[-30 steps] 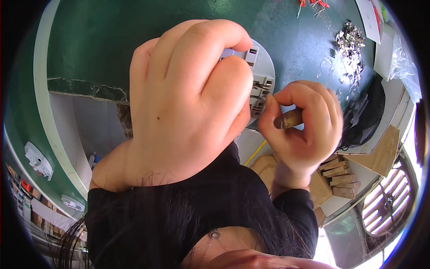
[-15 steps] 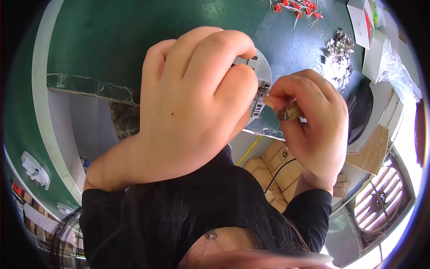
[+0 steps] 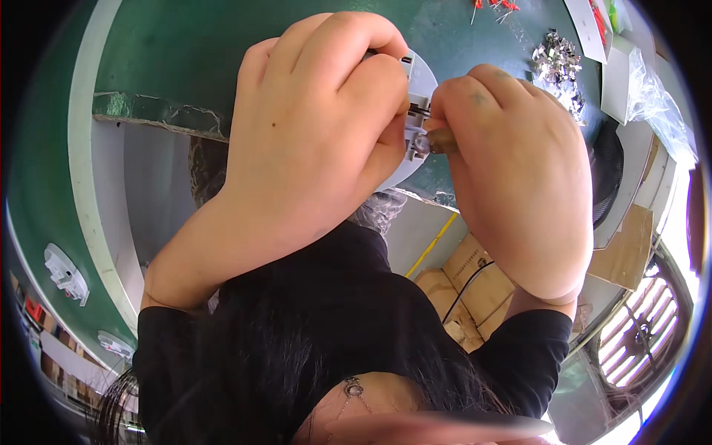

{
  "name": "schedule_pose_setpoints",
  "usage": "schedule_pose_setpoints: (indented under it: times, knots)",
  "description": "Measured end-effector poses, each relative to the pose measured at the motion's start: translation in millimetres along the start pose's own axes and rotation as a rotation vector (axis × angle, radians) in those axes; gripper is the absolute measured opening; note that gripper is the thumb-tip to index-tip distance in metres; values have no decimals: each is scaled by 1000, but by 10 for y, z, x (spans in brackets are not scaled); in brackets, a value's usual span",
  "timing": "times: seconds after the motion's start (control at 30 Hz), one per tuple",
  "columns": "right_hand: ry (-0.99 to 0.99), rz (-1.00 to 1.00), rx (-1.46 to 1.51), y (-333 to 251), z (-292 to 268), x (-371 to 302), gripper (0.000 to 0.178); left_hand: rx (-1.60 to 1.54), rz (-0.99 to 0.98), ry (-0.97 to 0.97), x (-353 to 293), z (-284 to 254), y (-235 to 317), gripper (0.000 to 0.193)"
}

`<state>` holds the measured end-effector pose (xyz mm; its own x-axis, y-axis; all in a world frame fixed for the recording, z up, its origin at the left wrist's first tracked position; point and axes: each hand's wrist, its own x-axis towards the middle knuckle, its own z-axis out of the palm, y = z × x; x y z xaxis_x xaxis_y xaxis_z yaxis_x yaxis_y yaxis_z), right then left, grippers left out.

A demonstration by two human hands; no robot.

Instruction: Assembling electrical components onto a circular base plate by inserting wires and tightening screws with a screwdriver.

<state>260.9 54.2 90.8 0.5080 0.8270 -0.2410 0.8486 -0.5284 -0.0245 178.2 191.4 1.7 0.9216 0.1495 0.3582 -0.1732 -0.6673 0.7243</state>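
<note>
My left hand [image 3: 311,126] is closed around a round, pale grey plastic housing [image 3: 424,78] with slotted compartments along its middle. The back of this hand hides the left part of the housing. My right hand [image 3: 519,141] bends in from the right, its fingers curled together and their tips at the slots. A brown wrapping [image 3: 443,141] covers one right fingertip, which presses near the slots. Whatever small piece the right fingers may pinch is hidden. Both hands are over the front edge of the green table [image 3: 178,44].
Small shiny metal parts [image 3: 558,63] are heaped at the back right, near red-tipped pieces [image 3: 506,6]. White boxes [image 3: 617,85] and a clear plastic bag [image 3: 656,111] stand farther right. Similar white plastic parts [image 3: 65,274] lie at the left. Cardboard boxes [image 3: 463,278] sit below the table.
My right hand has moved up and left, bringing its fingertips onto the housing's slots. My left hand and the housing have shifted slightly up and left in the view.
</note>
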Motion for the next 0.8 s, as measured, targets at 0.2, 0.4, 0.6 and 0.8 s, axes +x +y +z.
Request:
schedule_pose_setpoints:
  times: [0.2,0.4,0.6,0.8]
  knots:
    - [-114,-76,-102,14,-59,49,9,-9,-11,-26,6,5,-4,21]
    - [-223,-113,-229,-39,-152,152,9,-4,17,-25,48,-22,-40,22]
    - [-265,-151,-210,-39,-196,206,9,6,22,-62,44,-57,-72,23]
    - [-249,-144,-92,88,-180,238,12,-41,23,-106,87,-125,-99,25]
